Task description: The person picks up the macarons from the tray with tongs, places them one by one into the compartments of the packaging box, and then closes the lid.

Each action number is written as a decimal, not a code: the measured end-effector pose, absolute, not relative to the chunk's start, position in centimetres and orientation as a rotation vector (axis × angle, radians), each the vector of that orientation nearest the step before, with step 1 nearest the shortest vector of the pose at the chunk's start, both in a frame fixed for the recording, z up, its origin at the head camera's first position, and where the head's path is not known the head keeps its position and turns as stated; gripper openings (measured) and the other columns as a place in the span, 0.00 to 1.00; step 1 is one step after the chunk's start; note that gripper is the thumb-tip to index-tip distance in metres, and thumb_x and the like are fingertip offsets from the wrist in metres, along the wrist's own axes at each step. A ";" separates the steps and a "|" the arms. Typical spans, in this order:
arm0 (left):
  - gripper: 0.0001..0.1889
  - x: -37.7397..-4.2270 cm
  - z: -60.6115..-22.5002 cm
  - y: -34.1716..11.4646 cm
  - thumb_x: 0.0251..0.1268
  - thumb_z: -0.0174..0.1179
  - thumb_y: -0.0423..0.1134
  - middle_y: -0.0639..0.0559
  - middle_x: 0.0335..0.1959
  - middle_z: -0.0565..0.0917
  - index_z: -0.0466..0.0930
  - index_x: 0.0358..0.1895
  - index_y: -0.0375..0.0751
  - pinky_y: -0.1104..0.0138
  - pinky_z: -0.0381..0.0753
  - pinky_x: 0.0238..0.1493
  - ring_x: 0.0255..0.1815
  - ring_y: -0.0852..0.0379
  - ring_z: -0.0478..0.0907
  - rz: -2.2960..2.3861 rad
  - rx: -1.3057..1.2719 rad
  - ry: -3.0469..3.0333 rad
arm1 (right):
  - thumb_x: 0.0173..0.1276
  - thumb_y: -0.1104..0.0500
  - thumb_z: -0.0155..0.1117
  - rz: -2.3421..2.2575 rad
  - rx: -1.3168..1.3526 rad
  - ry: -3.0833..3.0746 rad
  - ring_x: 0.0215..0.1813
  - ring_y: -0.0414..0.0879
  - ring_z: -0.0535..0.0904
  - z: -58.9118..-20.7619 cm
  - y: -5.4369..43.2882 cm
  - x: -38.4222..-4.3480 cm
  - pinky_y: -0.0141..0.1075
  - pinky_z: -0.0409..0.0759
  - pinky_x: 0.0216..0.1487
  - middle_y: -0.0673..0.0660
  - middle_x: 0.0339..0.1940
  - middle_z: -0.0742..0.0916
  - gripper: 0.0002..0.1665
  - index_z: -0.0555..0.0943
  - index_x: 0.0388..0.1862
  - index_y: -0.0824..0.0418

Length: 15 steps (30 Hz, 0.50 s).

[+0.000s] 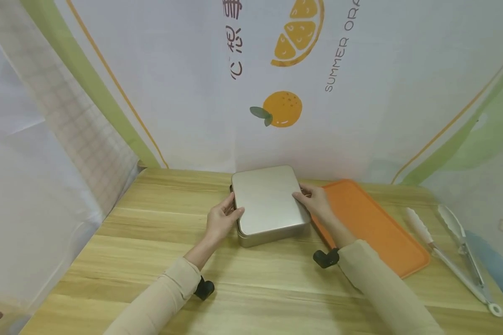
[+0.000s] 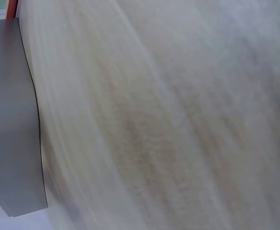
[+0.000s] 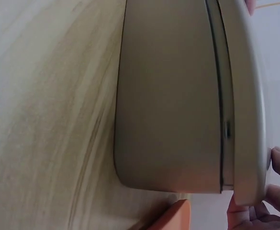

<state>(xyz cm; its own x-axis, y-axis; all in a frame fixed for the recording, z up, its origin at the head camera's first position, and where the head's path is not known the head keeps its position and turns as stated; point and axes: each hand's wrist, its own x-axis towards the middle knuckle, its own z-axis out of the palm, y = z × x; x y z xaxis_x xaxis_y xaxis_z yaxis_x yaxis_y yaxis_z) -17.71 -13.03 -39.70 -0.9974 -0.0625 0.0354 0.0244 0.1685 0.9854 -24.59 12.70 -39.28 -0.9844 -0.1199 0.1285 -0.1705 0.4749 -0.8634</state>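
A silver metal tin with rounded corners stands on the wooden table, its flat lid (image 1: 268, 200) facing up and its body (image 1: 272, 236) showing below. On the left edge, my left hand (image 1: 220, 219) grips the lid, thumb on top and fingers at the side. My right hand (image 1: 320, 207) pinches the opposite edge, thumb above and fingers below the rim. In the right wrist view, a narrow dark gap runs between the lid (image 3: 247, 120) and the tin body (image 3: 168, 105). The tin's inside is hidden. Only its grey side wall (image 2: 10, 120) shows in the left wrist view.
An orange tray (image 1: 373, 228) lies to the right of the tin, partly behind my right forearm. Farther right are metal tongs (image 1: 457, 267) with white tips, spread apart. A printed curtain (image 1: 193, 93) hangs behind the wooden table (image 1: 163, 223), close to the tin.
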 end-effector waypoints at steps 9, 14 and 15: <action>0.34 -18.1 -39.9 -13.2 0.62 0.60 0.32 0.42 0.71 0.59 0.56 0.70 0.33 0.62 0.65 0.68 0.72 0.48 0.59 -1.968 0.045 -2.360 | 0.65 0.60 0.63 1.468 0.262 -2.699 0.43 0.56 0.81 -39.3 12.2 -24.9 0.37 0.84 0.40 0.68 0.42 0.84 0.26 0.73 0.60 0.71; 0.34 -18.1 -40.1 -13.3 0.62 0.60 0.31 0.42 0.72 0.58 0.55 0.70 0.31 0.62 0.63 0.69 0.72 0.48 0.58 -2.004 0.061 -2.336 | 0.65 0.61 0.63 1.436 0.281 -2.724 0.40 0.53 0.79 -39.5 12.0 -24.9 0.32 0.81 0.35 0.68 0.41 0.84 0.26 0.74 0.59 0.72; 0.34 -18.0 -40.2 -13.3 0.62 0.60 0.31 0.42 0.72 0.58 0.55 0.70 0.31 0.63 0.63 0.68 0.72 0.48 0.58 -2.005 0.065 -2.336 | 0.65 0.61 0.63 1.416 0.287 -2.726 0.40 0.53 0.79 -39.5 12.0 -24.9 0.32 0.81 0.36 0.68 0.41 0.84 0.26 0.74 0.59 0.72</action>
<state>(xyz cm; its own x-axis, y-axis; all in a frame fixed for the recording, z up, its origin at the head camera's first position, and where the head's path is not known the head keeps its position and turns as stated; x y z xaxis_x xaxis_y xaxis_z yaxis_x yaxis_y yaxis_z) -18.04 -13.27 -40.15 -0.9972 -0.0727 0.0203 0.0091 0.1518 0.9884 -24.94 11.96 -39.51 -0.9812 -0.1382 0.1350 -0.1899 0.5618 -0.8052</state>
